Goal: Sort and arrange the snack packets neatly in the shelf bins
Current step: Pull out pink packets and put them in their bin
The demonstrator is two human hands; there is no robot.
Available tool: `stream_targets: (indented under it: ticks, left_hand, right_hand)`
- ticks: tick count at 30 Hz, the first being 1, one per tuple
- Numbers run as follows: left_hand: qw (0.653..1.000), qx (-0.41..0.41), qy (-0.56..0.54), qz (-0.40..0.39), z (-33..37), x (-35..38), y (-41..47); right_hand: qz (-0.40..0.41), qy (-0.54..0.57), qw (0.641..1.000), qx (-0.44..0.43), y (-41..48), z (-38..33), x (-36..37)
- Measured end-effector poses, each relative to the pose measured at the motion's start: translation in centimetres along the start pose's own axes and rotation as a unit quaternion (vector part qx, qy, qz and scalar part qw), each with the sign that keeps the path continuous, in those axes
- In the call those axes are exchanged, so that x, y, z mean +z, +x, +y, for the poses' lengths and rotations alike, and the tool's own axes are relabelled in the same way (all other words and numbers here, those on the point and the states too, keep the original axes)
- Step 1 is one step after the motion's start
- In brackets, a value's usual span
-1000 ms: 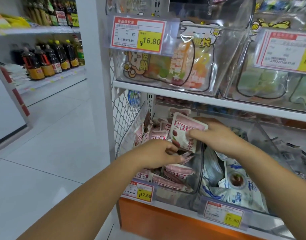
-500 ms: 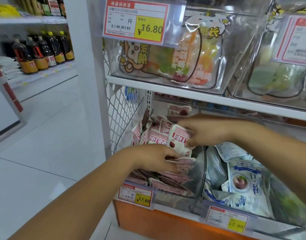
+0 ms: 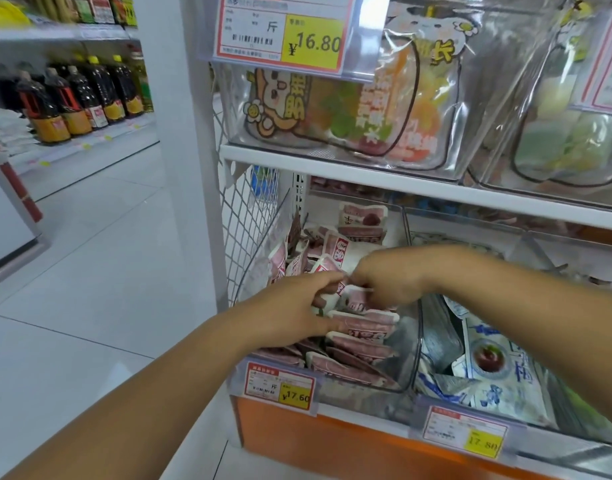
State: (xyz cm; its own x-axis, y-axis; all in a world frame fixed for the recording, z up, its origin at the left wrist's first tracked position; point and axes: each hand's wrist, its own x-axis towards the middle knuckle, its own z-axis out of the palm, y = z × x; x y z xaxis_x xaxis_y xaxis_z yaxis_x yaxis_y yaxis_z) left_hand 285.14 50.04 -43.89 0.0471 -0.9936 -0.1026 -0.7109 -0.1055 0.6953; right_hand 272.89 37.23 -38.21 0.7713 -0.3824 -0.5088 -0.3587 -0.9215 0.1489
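While both hands meet over the lower shelf, the left hand (image 3: pixel 294 306) curls its fingers round a flat pink-and-white plastic snack packet (image 3: pixel 353 300) from the near side. The right hand (image 3: pixel 384 277) pinches the same packet from the far side, thumb and fingertips pressed together on it. The packet sits just above the pile inside a clear plastic bin (image 3: pixel 406 351), the left of two bins on this shelf. That bin holds only pink-and-white packets. One upright packet (image 3: pixel 361 220) stands at the back, about five lie stacked flat towards the front wall, and more lean at the left, too blurred to count. The second lower bin (image 3: pixel 574 407), just to the right, holds blue-and-white packets (image 3: pixel 498 379); one shows a dark red fruit. Two more clear bins sit on the shelf above: the upper left bin (image 3: pixel 232 126) with orange and green bags, and the upper right bin (image 3: pixel 491 157) with pale green ones. Four price tags show: a 16.80 tag (image 3: pixel 284 32) on the upper left bin, a 17.60 tag (image 3: pixel 280 389) under the pink packets, a 17.80 tag (image 3: pixel 465 436) under the blue ones, and a cut-off tag (image 3: pixel 609 64) at the right edge.
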Motion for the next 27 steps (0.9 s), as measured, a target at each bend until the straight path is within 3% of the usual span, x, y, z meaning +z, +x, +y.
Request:
stream_targets:
  ticks: [2, 5, 9, 12, 17, 22, 24, 27]
  left_hand:
    - [1.0, 0.008, -0.014, -0.006, 0.1, 0.1, 0.0]
    - [0.999, 0.018, -0.001, -0.034, -0.1, 0.3, 0.1]
    - [0.997, 0.023, 0.05, -0.055, -0.3, 0.3, 0.2]
    - [0.997, 0.023, 0.051, -0.056, -0.2, 0.3, 0.1]
    - [0.998, 0.024, 0.04, -0.053, -0.2, 0.4, -0.1]
    - [0.999, 0.029, 0.004, -0.033, -0.4, -0.1, -0.5]
    - [0.999, 0.026, -0.022, -0.011, -0.5, -0.1, -0.6]
    - [0.998, 0.015, -0.048, 0.04, -0.7, 0.1, -0.4]
  right_hand:
    - [-0.017, -0.023, 1.0, -0.004, 0.1, -0.4, 0.5]
    - [-0.027, 0.156, 0.987, -0.004, -2.0, 1.3, -1.0]
    - [0.179, 0.266, 0.946, 0.042, -2.2, 3.2, -2.1]
    - [0.238, 0.235, 0.939, 0.081, -0.1, 2.4, -1.0]
    - [0.194, 0.084, 0.974, 0.078, 2.6, -0.6, 0.9]
    - [0.216, 0.253, 0.943, 0.032, -0.2, 0.9, -1.3]
    - [0.228, 0.243, 0.942, 0.023, -2.3, 1.9, -2.7]
    - [0.154, 0.17, 0.973, -0.002, -2.8, 1.8, -3.1]
